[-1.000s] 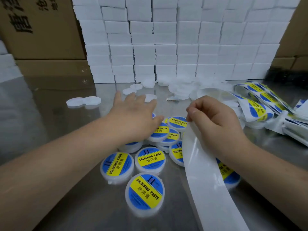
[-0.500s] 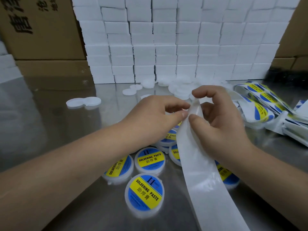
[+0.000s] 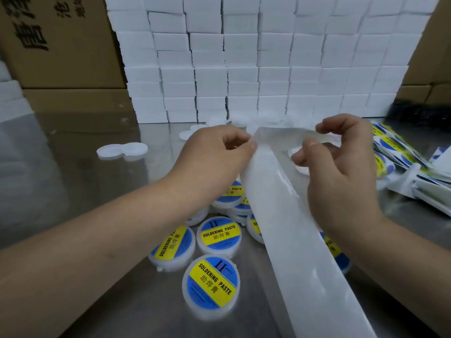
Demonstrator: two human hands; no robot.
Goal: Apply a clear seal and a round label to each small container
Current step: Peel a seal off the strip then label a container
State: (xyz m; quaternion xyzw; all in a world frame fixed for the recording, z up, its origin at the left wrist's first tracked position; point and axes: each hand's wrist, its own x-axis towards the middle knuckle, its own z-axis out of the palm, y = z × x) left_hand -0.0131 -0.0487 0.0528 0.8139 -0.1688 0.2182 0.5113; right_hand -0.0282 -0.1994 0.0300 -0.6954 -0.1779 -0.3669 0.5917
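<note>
A long white backing strip (image 3: 288, 240) runs from the bottom edge up to both hands. My left hand (image 3: 214, 162) pinches the strip's top left edge. My right hand (image 3: 341, 172) pinches a clear seal film (image 3: 280, 140) that is stretched away from the strip between the two hands. Below them lie several small round white containers with blue and yellow "Soldering Paste" labels (image 3: 211, 285), one nearest me and others (image 3: 219, 234) partly hidden under the strip and my arms.
The steel table (image 3: 97, 191) carries loose white lids (image 3: 122, 150) at the left and more at the back. Sheets of round blue-yellow labels (image 3: 400, 154) lie at the right. A wall of white boxes (image 3: 256, 64) stands behind, brown cartons (image 3: 61, 45) at the left.
My left hand left the containers and took hold of the strip's top. Both hands rose and moved apart, and the clear film has peeled away from the backing between them.
</note>
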